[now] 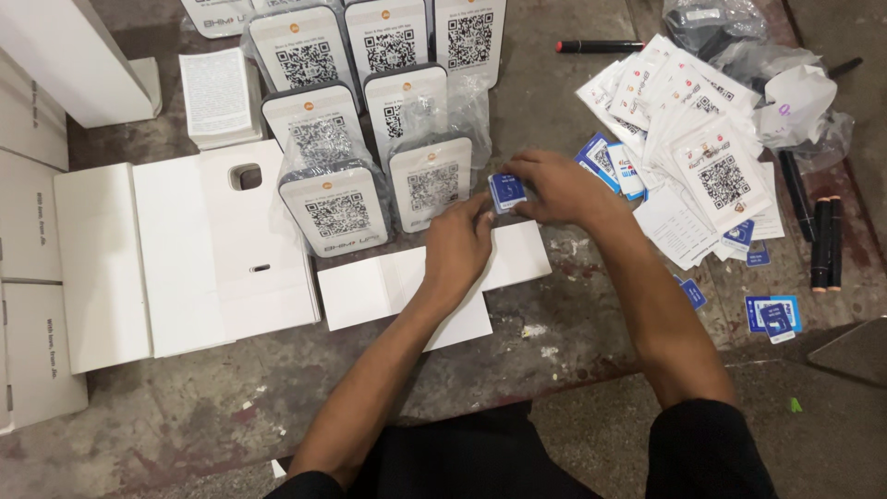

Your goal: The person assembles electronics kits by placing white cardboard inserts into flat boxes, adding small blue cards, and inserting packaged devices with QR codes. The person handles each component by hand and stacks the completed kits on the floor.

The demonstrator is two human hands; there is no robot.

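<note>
A worn grey concrete floor (pixel 554 370) is shown from above, stained and scattered with small white scraps; no walls are seen. At the left, a large flattened white carton (pixel 185 249) is laid open, and further white boxes (pixel 37 231) are cut off by the left edge. In the far centre, white stands with square code panels (pixel 337 208) are set in rows, several wrapped in clear film, the farthest cropped by the top edge. A folded white card sheet (pixel 370 291) is partly hidden beneath the left hand (pixel 457 245). At the right, a loose heap of printed leaflets (pixel 693 120) and blue stickers (pixel 771 314) is spread, with dark markers (pixel 825 242) and crumpled plastic bags (pixel 795 102) beyond.

A small stack of blue cards (pixel 506 192) is held between both hands, just near of the stands. It is pinched by the left fingertips and clamped by the curled fingers of the right hand (pixel 559 189). Its face is turned upward; its edges are largely covered, so the long axis cannot be told.
</note>
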